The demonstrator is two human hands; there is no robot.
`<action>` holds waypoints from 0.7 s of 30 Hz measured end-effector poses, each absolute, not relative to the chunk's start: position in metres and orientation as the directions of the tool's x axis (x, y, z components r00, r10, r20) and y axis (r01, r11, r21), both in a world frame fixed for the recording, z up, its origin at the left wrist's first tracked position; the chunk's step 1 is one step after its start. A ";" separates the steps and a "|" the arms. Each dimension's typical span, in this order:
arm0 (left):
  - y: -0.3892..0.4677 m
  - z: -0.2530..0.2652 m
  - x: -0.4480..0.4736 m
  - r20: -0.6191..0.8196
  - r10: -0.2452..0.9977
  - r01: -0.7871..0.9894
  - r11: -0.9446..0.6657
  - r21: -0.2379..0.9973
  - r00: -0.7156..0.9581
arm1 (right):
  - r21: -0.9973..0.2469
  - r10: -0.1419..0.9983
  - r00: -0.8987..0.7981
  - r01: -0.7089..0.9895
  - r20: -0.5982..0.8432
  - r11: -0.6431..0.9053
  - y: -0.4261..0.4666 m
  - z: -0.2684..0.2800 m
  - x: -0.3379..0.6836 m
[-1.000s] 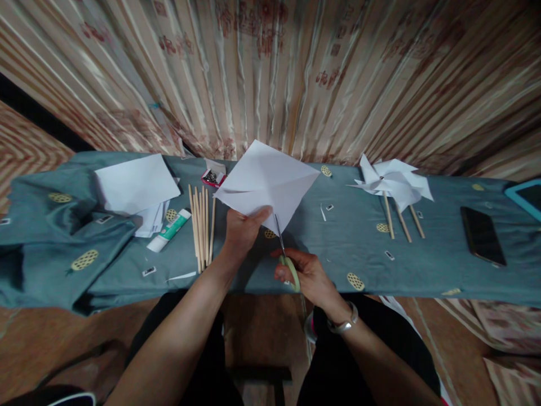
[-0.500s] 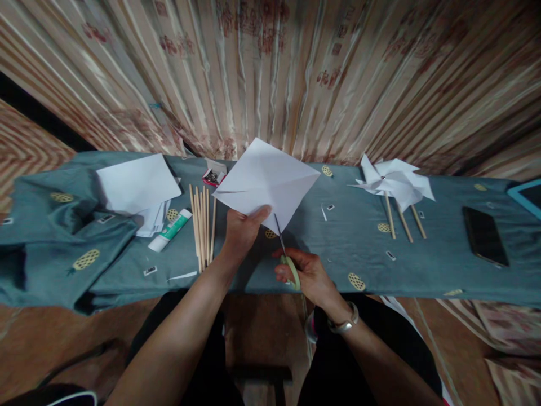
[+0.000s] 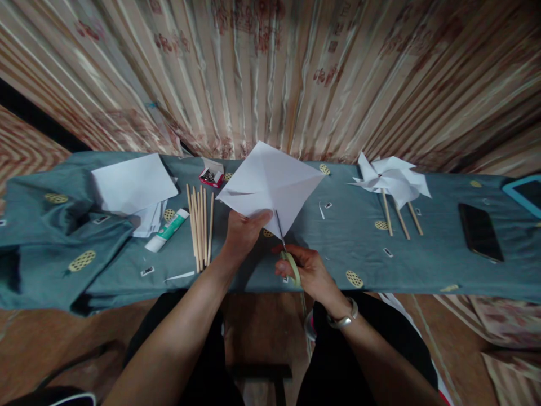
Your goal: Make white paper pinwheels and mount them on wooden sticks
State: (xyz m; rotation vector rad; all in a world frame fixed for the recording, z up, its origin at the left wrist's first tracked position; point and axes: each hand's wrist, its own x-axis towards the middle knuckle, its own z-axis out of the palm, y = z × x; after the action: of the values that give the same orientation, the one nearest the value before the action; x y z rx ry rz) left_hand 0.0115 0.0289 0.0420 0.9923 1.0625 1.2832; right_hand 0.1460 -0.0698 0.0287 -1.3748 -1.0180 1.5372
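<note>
A white square of paper [image 3: 274, 175], turned like a diamond and marked with creases, is held up over the table. My left hand [image 3: 245, 231] pinches its lower left part, thumb on top. A slit runs in from the paper's left corner. Scissors with light green handles [image 3: 291, 269] are gripped in my right hand [image 3: 308, 270]. Their blades lie across the paper's bottom corner, pointing up toward the middle, close to my left thumb. Part of the handles is hidden by my fingers.
Left are sheets of paper [image 3: 131, 183], a glue stick [image 3: 167, 230], wooden sticks [image 3: 205, 225] and a small red box [image 3: 212, 176] with metal bits. Right are paper pinwheels [image 3: 395, 177] on sticks, a phone [image 3: 480, 232] and a blue-edged device [image 3: 524, 194]. Curtains [image 3: 270, 79] hang behind the cloth-covered table.
The scissor blades look closer together at the paper's bottom corner. Both hands stay nearly in place, and the whole view has shifted slightly.
</note>
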 end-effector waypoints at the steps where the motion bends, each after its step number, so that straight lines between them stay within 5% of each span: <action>1: 0.028 0.042 0.012 -0.046 0.999 -0.231 0.044 0.972 -0.001 | -0.942 0.942 -0.076 -0.044 -0.328 -0.331 -0.070 0.029 0.147; 21: 0.027 0.040 0.009 0.027 0.999 -0.127 -0.023 0.992 0.029 | -0.950 0.944 -0.109 0.021 -0.312 -0.312 -0.070 0.032 0.148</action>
State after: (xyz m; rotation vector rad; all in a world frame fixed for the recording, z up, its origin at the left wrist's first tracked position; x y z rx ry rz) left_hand 0.0094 0.0270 0.0398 1.1473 1.0816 1.2622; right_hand 0.1483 -0.0704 0.0319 -1.3885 -1.1271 1.5262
